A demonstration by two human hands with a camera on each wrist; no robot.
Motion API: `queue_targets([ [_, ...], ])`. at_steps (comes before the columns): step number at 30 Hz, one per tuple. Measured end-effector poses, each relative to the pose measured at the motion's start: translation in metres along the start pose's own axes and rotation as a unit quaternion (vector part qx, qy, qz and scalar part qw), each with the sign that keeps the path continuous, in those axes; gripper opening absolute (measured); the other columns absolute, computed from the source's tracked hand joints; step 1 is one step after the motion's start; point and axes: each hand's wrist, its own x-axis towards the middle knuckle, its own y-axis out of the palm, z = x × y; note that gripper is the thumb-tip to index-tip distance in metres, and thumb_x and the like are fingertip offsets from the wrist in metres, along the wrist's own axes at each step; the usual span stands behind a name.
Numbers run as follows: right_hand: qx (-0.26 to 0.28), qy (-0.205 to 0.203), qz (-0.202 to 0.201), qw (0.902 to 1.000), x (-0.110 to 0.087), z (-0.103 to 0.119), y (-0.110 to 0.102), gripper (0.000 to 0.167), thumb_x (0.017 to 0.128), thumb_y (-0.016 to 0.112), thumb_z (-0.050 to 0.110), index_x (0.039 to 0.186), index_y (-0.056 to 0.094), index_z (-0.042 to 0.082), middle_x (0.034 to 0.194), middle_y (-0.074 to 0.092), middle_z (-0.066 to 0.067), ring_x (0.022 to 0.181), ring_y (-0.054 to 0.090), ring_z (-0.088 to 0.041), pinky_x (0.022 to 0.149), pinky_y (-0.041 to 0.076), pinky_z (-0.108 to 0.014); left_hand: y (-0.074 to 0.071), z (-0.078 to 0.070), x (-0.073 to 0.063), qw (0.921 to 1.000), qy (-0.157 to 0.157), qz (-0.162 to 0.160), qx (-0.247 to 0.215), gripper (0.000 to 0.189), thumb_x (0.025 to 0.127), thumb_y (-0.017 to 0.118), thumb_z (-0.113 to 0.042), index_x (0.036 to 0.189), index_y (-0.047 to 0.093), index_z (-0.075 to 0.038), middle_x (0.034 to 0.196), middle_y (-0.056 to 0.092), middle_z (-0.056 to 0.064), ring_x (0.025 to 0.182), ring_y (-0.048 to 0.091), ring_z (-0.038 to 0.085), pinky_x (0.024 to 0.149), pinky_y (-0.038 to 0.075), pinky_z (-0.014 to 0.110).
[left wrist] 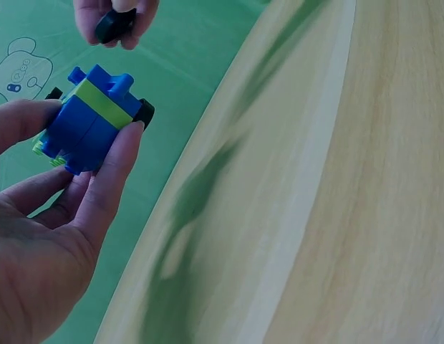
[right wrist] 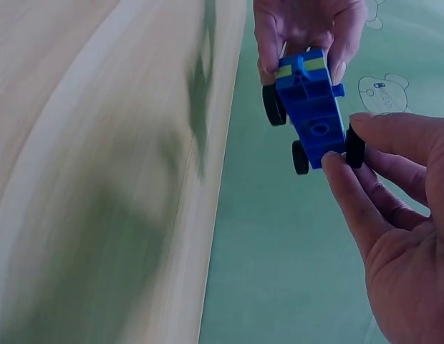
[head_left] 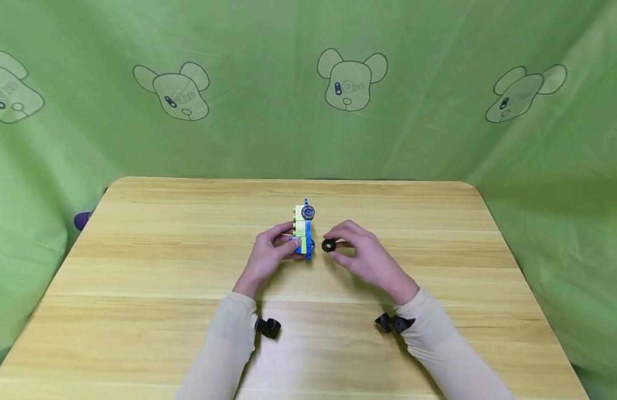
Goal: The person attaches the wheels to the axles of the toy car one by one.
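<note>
My left hand (head_left: 265, 256) grips a small toy car (head_left: 308, 233) of blue and light green building bricks, thumb on one side and fingers on the other. The car is tipped on its side, its blue underside (right wrist: 315, 111) toward my right hand (head_left: 372, 262). Black wheels (right wrist: 274, 105) sit on the car, and a bare blue axle stub (right wrist: 339, 90) sticks out on one side. Between thumb and fingertips, my right hand pinches a loose black wheel (head_left: 328, 245). A small gap parts this wheel from the car in the head view.
Under both hands lies a light wood-grain table (head_left: 138, 333) with rounded far corners. Green curtain cloth (head_left: 268, 144) printed with bear heads hangs behind and beside it. A purple object (head_left: 81, 220) shows past the left edge. Each wrist wears a black camera (head_left: 268, 328).
</note>
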Motion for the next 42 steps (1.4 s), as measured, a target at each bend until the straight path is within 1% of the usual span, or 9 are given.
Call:
queue_targets([
  [5, 0.009, -0.009, 0.004, 0.9999, 0.003, 0.005, 0.006, 0.036, 0.081, 0.078, -0.001, 0.116, 0.067, 0.003, 0.113, 0.06, -0.002, 0.103, 0.06, -0.019, 0.091, 0.052, -0.03, 0.001, 0.002, 0.0, 0.9999, 0.01, 0.005, 0.003, 0.052, 0.089, 0.066, 0.004, 0.138, 0.048, 0.007, 0.114, 0.059, 0.026, 0.096, 0.064, 0.028, 0.081, 0.057, 0.042],
  [11, 0.024, -0.014, 0.008, 0.9996, 0.006, 0.01, 0.011, 0.035, 0.082, 0.078, 0.001, 0.115, 0.066, 0.003, 0.113, 0.059, -0.002, 0.101, 0.061, -0.017, 0.091, 0.052, -0.029, 0.003, 0.0, -0.001, 0.9998, 0.009, 0.009, 0.012, 0.051, 0.09, 0.067, 0.003, 0.138, 0.049, 0.006, 0.114, 0.061, 0.023, 0.098, 0.064, 0.028, 0.081, 0.057, 0.041],
  [18, 0.042, -0.014, 0.008, 0.999, 0.01, 0.012, 0.016, 0.034, 0.08, 0.079, -0.003, 0.111, 0.066, 0.003, 0.11, 0.059, -0.001, 0.097, 0.062, -0.016, 0.088, 0.053, -0.028, 0.002, 0.001, 0.0, 0.9998, 0.009, 0.005, 0.014, 0.051, 0.09, 0.067, 0.003, 0.138, 0.05, 0.005, 0.115, 0.061, 0.025, 0.1, 0.063, 0.03, 0.083, 0.057, 0.041],
  [21, 0.041, -0.012, 0.008, 0.9991, 0.011, 0.013, 0.018, 0.034, 0.081, 0.078, 0.0, 0.112, 0.066, 0.004, 0.11, 0.058, 0.0, 0.097, 0.061, -0.016, 0.088, 0.053, -0.028, 0.001, 0.001, 0.0, 0.9997, 0.011, 0.008, 0.018, 0.051, 0.09, 0.067, 0.002, 0.138, 0.049, 0.006, 0.115, 0.06, 0.026, 0.101, 0.063, 0.03, 0.084, 0.056, 0.04],
  [26, 0.033, -0.01, 0.008, 0.9994, 0.011, 0.015, 0.02, 0.033, 0.083, 0.078, 0.003, 0.114, 0.066, 0.005, 0.111, 0.058, 0.001, 0.1, 0.06, -0.016, 0.087, 0.054, -0.028, 0.002, 0.0, -0.001, 0.9994, 0.014, 0.009, 0.029, 0.051, 0.09, 0.067, 0.0, 0.138, 0.05, 0.006, 0.114, 0.062, 0.024, 0.101, 0.064, 0.029, 0.083, 0.057, 0.038],
  [32, 0.025, -0.011, 0.003, 0.9996, 0.011, 0.015, 0.023, 0.033, 0.084, 0.078, 0.005, 0.114, 0.066, 0.006, 0.112, 0.057, 0.001, 0.101, 0.06, -0.016, 0.086, 0.054, -0.03, 0.004, -0.001, -0.001, 0.9996, 0.015, 0.007, 0.021, 0.052, 0.09, 0.067, 0.002, 0.138, 0.049, 0.006, 0.115, 0.062, 0.023, 0.103, 0.063, 0.029, 0.083, 0.057, 0.037],
  [38, 0.019, -0.015, -0.015, 0.9996, 0.011, 0.015, 0.022, 0.033, 0.083, 0.078, 0.004, 0.114, 0.065, 0.006, 0.112, 0.057, 0.002, 0.103, 0.059, -0.015, 0.086, 0.053, -0.028, 0.004, 0.0, -0.001, 0.9995, 0.02, 0.005, 0.024, 0.051, 0.09, 0.066, 0.002, 0.137, 0.049, 0.006, 0.115, 0.061, 0.023, 0.104, 0.062, 0.029, 0.083, 0.057, 0.036],
  [42, 0.017, -0.023, -0.019, 0.9994, 0.012, 0.012, 0.023, 0.033, 0.083, 0.078, 0.004, 0.113, 0.066, 0.006, 0.112, 0.057, 0.002, 0.103, 0.059, -0.015, 0.086, 0.053, -0.027, 0.004, 0.0, -0.002, 0.9993, 0.022, 0.008, 0.028, 0.05, 0.09, 0.067, 0.001, 0.137, 0.05, 0.005, 0.115, 0.061, 0.022, 0.103, 0.063, 0.029, 0.082, 0.057, 0.036],
])
